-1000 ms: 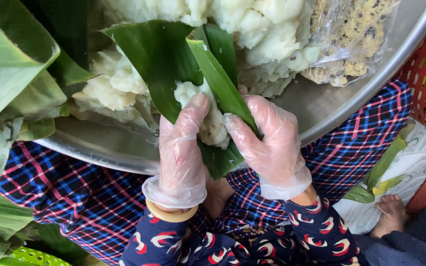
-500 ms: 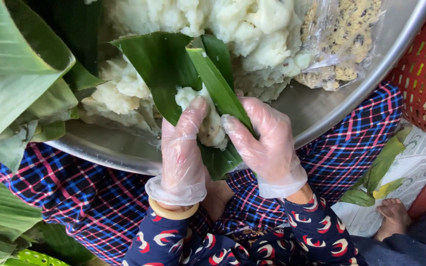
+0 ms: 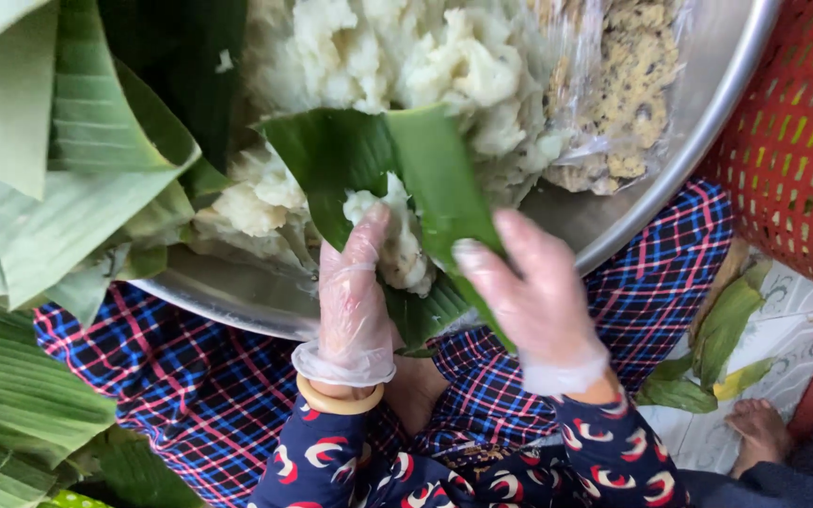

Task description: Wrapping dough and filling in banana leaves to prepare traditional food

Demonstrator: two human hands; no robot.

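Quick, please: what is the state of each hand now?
Left hand: fingers curled on the dough in the folded leaf, holding it.
Right hand: fingers closed on the leaf's right flap.

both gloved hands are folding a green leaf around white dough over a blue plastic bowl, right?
Not quite: the bowl is shiny metal, not blue plastic. The head view shows the left hand and right hand, both in clear gloves, folding a green leaf around white dough over it.
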